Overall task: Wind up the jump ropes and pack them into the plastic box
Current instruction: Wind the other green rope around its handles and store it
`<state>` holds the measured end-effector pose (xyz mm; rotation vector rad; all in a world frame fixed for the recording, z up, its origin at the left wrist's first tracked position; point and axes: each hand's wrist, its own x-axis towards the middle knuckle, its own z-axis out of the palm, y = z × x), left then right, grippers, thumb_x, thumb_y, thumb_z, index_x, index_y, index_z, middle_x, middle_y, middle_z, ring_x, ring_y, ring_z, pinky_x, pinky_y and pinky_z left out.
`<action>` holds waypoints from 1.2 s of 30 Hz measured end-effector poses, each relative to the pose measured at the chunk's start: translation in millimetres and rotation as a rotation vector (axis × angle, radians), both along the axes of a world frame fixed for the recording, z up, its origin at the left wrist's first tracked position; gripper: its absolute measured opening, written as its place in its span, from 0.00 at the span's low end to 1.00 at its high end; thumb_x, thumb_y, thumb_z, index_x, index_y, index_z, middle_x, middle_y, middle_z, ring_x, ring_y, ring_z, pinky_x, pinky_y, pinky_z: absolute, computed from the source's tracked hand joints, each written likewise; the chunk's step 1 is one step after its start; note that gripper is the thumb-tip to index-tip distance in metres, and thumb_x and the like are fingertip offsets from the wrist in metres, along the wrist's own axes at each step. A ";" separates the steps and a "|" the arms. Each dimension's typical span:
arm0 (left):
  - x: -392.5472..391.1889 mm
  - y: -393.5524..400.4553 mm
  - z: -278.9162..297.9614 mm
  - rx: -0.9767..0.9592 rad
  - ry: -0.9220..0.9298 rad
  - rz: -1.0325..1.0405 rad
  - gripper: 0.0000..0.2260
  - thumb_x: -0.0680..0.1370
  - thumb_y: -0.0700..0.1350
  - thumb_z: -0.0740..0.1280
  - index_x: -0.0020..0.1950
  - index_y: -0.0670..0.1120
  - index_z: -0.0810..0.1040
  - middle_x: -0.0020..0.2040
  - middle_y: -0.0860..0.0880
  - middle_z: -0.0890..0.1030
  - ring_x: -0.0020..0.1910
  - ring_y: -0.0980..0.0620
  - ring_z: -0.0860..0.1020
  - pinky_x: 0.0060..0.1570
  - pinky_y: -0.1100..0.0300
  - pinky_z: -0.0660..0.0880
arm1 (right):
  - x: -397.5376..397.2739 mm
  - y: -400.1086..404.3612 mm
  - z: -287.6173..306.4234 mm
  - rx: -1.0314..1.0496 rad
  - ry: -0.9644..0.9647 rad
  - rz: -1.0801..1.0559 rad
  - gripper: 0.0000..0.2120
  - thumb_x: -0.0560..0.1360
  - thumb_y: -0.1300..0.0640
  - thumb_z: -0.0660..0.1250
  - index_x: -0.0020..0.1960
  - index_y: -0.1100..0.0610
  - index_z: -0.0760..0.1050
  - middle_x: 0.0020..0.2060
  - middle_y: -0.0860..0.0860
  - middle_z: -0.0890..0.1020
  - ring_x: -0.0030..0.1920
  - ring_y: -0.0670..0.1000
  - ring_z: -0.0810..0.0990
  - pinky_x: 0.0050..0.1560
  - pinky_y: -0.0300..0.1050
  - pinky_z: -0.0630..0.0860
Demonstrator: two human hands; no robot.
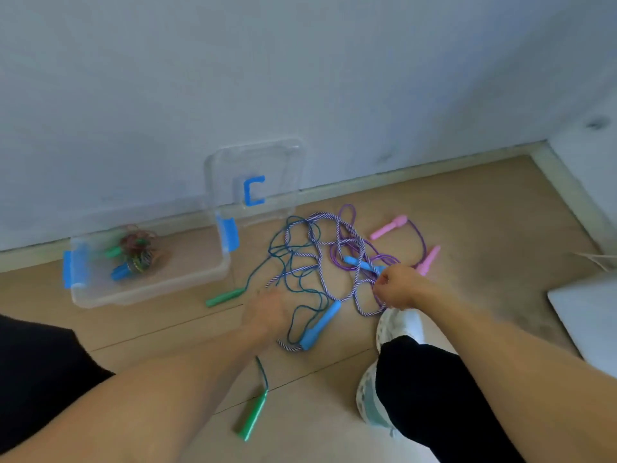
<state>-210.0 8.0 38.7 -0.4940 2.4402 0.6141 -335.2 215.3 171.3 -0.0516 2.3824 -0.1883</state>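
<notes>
On the wooden floor right of the plastic box (150, 289), the right hand (399, 287) is pinched on the striped rope (317, 262) beside its far blue handle (362, 265), while the left hand (267, 312), grip blurred beyond telling, sits nearer the near blue handle (320, 325), which slants toward the person.

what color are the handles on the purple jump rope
Pink handles, clearest in the head view, right of the tangle.

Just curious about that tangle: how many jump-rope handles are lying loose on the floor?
6: two green handles, two blue handles, two pink handles. More sit in the plastic box.
</notes>
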 end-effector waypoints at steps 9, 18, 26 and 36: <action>33.6 -92.4 -66.7 -0.155 -0.029 0.111 0.28 0.74 0.37 0.65 0.74 0.44 0.64 0.68 0.41 0.71 0.64 0.38 0.71 0.63 0.45 0.67 | 160.7 -97.8 -168.8 -0.066 -0.329 -0.458 0.19 0.79 0.59 0.60 0.68 0.63 0.67 0.66 0.58 0.74 0.65 0.57 0.74 0.60 0.45 0.72; 57.3 -86.2 -87.4 0.000 -0.117 0.231 0.16 0.78 0.46 0.67 0.62 0.41 0.71 0.55 0.40 0.81 0.55 0.38 0.79 0.55 0.47 0.76 | 237.3 -134.5 -214.5 0.051 -0.372 -0.691 0.19 0.77 0.67 0.57 0.68 0.63 0.62 0.64 0.59 0.70 0.61 0.59 0.77 0.56 0.48 0.75; 33.8 -77.3 -91.4 -0.028 -0.243 0.163 0.17 0.77 0.55 0.66 0.57 0.43 0.75 0.53 0.44 0.80 0.53 0.41 0.79 0.50 0.51 0.77 | 171.8 -90.2 -205.5 -0.250 -0.109 -0.790 0.08 0.75 0.59 0.63 0.37 0.55 0.70 0.33 0.53 0.76 0.36 0.56 0.75 0.38 0.46 0.74; 12.0 -22.8 -13.9 0.417 -0.778 -0.076 0.20 0.81 0.55 0.52 0.45 0.40 0.72 0.38 0.43 0.79 0.30 0.48 0.76 0.32 0.58 0.76 | 85.0 -42.9 -143.4 -0.591 -0.534 -1.296 0.14 0.79 0.64 0.54 0.37 0.57 0.71 0.30 0.52 0.75 0.33 0.51 0.73 0.35 0.45 0.72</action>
